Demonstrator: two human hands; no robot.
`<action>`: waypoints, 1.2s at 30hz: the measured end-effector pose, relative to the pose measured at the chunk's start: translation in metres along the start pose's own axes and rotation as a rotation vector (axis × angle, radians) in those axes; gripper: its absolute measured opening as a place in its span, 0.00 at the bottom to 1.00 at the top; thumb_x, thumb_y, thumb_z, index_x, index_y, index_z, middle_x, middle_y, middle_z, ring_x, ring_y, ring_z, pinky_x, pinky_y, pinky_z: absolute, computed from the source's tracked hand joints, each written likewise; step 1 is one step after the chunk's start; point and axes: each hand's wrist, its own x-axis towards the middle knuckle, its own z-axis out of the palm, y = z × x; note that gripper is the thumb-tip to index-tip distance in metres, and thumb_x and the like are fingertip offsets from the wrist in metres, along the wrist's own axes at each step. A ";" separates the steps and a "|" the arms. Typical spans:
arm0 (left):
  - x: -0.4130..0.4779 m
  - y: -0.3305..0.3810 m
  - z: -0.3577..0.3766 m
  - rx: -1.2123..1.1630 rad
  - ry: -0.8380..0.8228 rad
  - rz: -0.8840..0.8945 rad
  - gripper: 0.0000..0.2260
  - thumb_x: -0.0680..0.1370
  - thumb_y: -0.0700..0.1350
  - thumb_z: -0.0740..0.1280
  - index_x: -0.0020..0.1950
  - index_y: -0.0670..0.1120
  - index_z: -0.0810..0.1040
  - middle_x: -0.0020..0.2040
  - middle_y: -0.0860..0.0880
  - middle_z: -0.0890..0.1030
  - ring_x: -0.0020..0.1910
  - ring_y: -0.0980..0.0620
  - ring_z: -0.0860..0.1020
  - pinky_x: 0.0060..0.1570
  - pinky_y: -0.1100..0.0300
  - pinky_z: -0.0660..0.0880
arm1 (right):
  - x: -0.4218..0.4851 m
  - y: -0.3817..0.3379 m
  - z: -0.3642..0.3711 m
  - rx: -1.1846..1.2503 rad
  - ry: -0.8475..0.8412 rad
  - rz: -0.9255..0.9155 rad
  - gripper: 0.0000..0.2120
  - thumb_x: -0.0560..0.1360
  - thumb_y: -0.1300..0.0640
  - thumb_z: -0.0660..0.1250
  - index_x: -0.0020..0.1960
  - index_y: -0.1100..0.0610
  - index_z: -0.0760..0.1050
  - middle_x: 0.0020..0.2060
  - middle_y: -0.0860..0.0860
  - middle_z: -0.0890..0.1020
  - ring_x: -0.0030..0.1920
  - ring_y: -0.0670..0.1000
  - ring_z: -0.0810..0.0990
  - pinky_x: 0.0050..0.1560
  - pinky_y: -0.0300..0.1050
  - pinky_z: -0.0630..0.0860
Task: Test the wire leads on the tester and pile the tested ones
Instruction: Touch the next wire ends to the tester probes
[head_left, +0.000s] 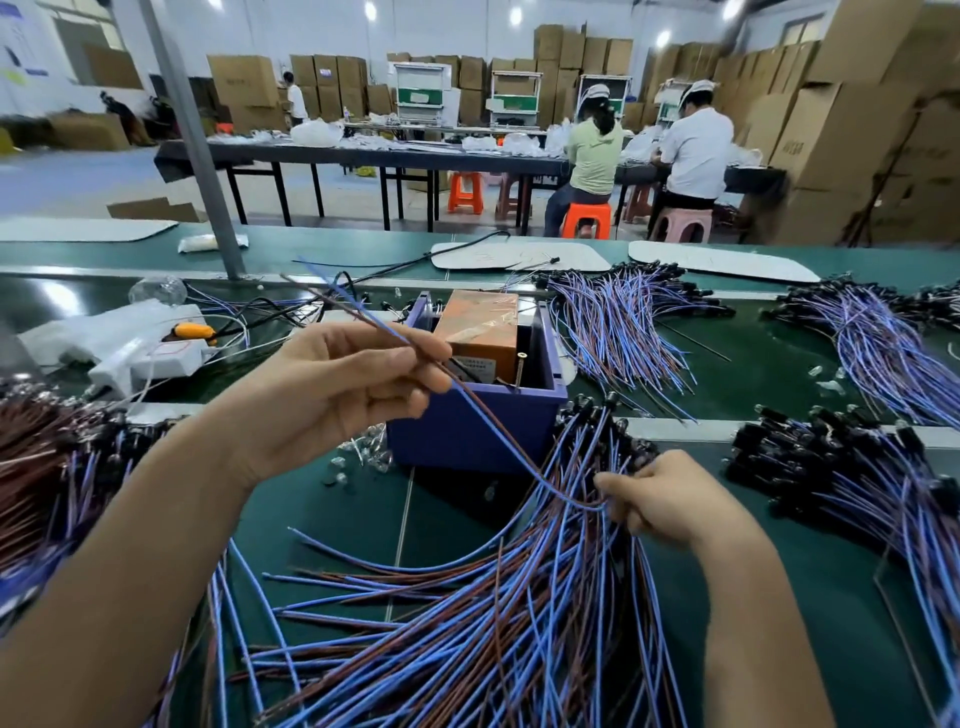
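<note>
One wire lead (488, 423), a blue strand paired with a brown one, runs between two hands. The left hand (353, 384) pinches it between thumb and fingertips, with its free ends poking up beyond them. The right hand (675, 499) curls its fingers round the lower bend. Just behind the left fingers sits one blue tester box (441, 441). Five heaps of leads lie around it, the nearest heap (519, 623) under the right fingers. All rest on a green bench mat (337, 519). Beyond, two seated workers (595, 150) face a long table (363, 156), with cartons (852, 135) stacked along the walls.
</note>
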 end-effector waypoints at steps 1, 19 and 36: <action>0.002 -0.003 0.005 0.063 0.059 -0.005 0.11 0.67 0.47 0.74 0.46 0.44 0.86 0.38 0.46 0.84 0.33 0.56 0.80 0.38 0.66 0.78 | -0.004 -0.003 -0.002 -0.096 0.035 0.012 0.21 0.76 0.47 0.67 0.30 0.59 0.78 0.17 0.48 0.74 0.18 0.45 0.70 0.27 0.38 0.66; 0.013 -0.042 0.046 0.528 0.131 -0.210 0.08 0.75 0.47 0.66 0.44 0.44 0.82 0.33 0.50 0.83 0.31 0.54 0.79 0.37 0.64 0.77 | -0.038 -0.064 0.035 0.560 -0.015 -0.524 0.08 0.73 0.61 0.72 0.35 0.55 0.80 0.23 0.47 0.77 0.22 0.42 0.71 0.23 0.33 0.68; 0.018 -0.050 0.044 0.347 0.490 -0.082 0.06 0.79 0.39 0.65 0.43 0.41 0.78 0.33 0.47 0.84 0.25 0.54 0.79 0.29 0.65 0.76 | -0.025 -0.056 0.041 0.740 -0.077 -0.298 0.09 0.78 0.66 0.64 0.39 0.64 0.76 0.26 0.57 0.81 0.24 0.54 0.81 0.26 0.39 0.77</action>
